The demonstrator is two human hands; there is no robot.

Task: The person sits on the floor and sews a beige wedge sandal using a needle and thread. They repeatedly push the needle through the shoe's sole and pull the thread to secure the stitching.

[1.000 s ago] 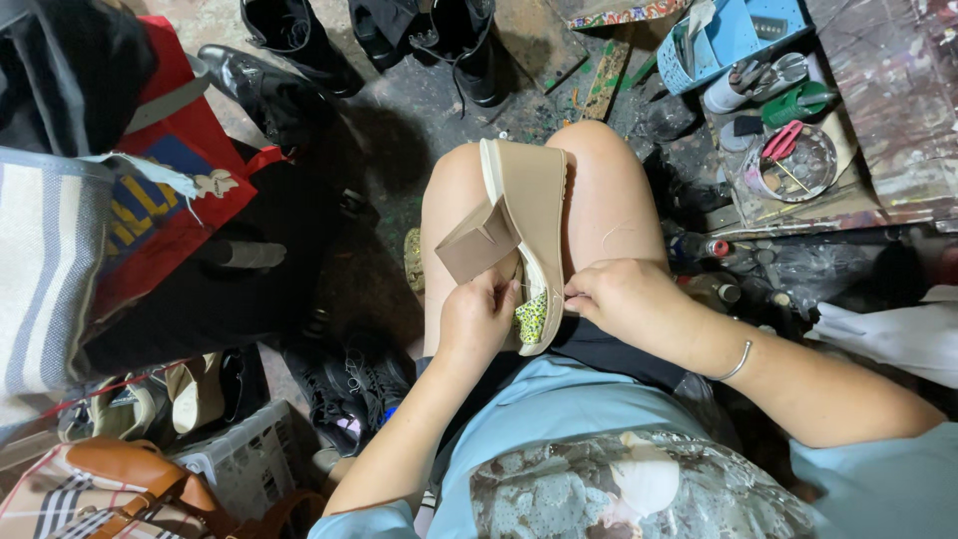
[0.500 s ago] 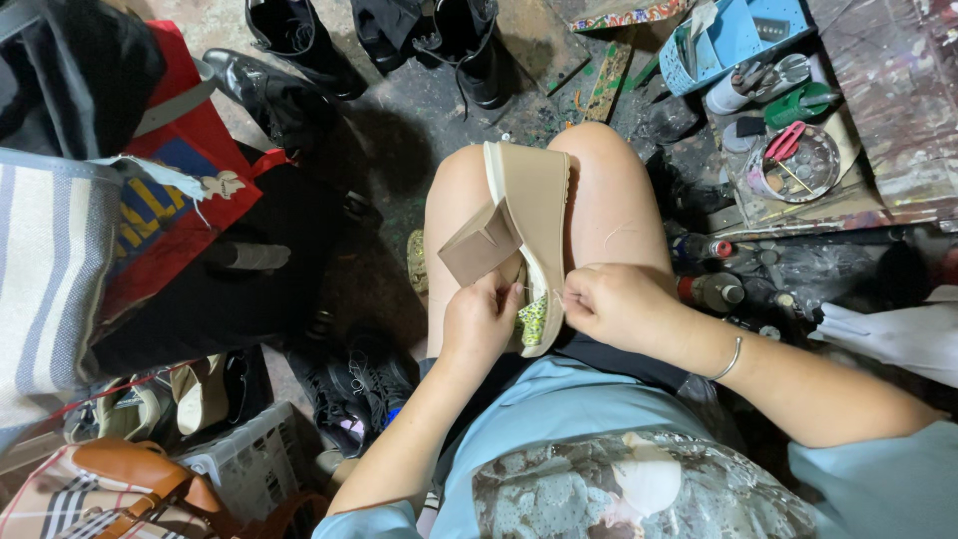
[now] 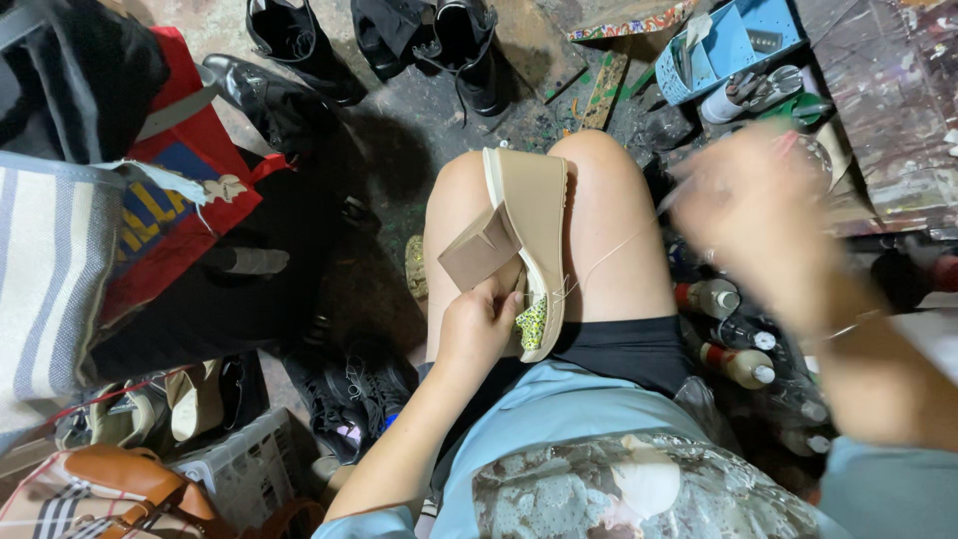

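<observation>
One beige wedge sandal with a thick sole (image 3: 532,235) lies sole-up along the person's bare thighs, its toe end toward the knees and its heel end, with a green beaded patch (image 3: 533,321), close to the black shorts. A loose tan strap flap (image 3: 477,250) sticks out from the sandal's left edge over the left thigh. The left hand (image 3: 477,327) is closed around the sandal's heel end, thumb pressed against the sole edge, pinning it to the leg. A thin pale thread (image 3: 609,255) runs taut from the beaded patch up across the right thigh to the right hand (image 3: 753,205), which is raised well clear of the sandal and blurred; its fingers look pinched together, though whether they grip a needle cannot be told.

Beyond the knees a patch of dark stained floor (image 3: 419,130) lies open. Black leather boots (image 3: 299,40) stand at its far edge. On the left, a red bag (image 3: 190,200) and a striped fabric bag (image 3: 50,269) crowd close. On the right, small white-capped bottles (image 3: 738,364) stand just beside the right thigh, leaving little room there.
</observation>
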